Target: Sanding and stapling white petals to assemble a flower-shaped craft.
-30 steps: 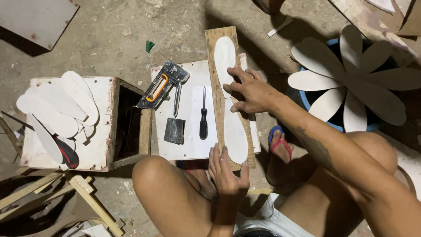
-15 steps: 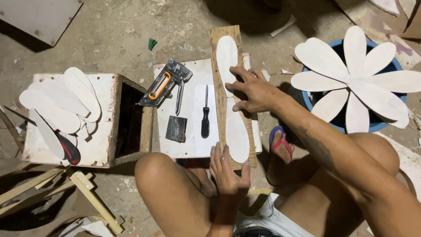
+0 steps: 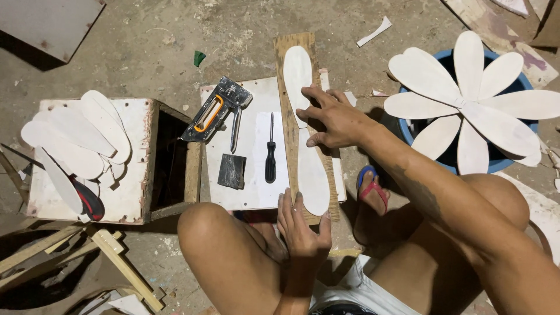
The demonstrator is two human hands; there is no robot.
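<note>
Now two hands (image 3: 326,119) (image 3: 301,227) press one white insole (image 3: 306,134).

The right hand (image 3: 332,119) reaches far out from the right, arm stretched, palm down, fingers spread flat and pressing. The left hand (image 3: 303,230) sits near the body between the bare knees — fingers straight, together, pointing away, tips resting down.

No packages, labels, signs or screens anywhere in view.
</note>
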